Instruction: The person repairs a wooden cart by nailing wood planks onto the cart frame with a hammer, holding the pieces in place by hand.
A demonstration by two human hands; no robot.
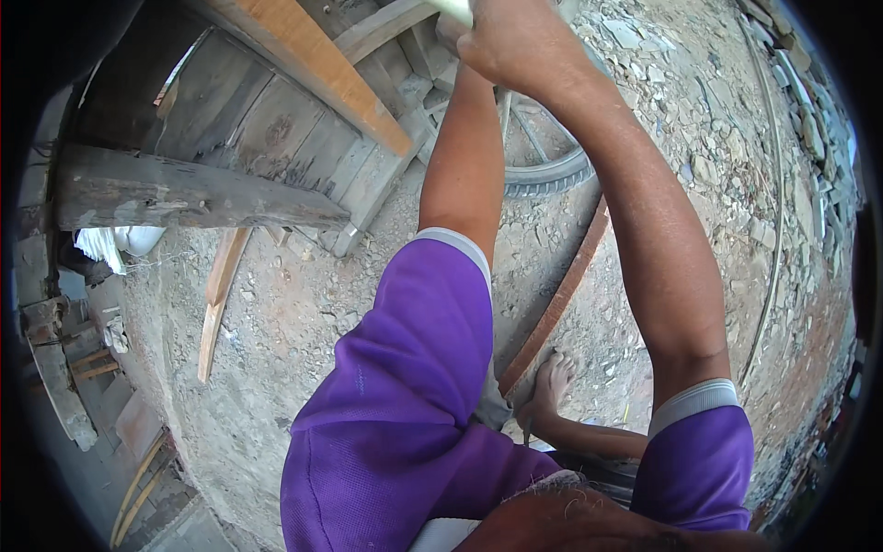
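Both my arms reach up to the top edge of the view, over a spoked wheel with a dark tyre (552, 175). My right hand (510, 41) is closed on a pale, whitish-green thing (452, 7), which the frame's edge cuts off, so its kind does not show. Close beside it, my left hand (449, 32) is mostly covered by the right one, and its fingers are hidden. Just left of the hands stands a weathered wooden frame (391, 28) with planks.
An orange-brown beam (313, 64) slants across the upper left, above a thick grey beam (193, 189). A long reddish wooden strip (561, 299) lies beside my bare foot (552, 382). Loose wood (221, 304) lies left. Broken stone and rubble (708, 120) cover the right.
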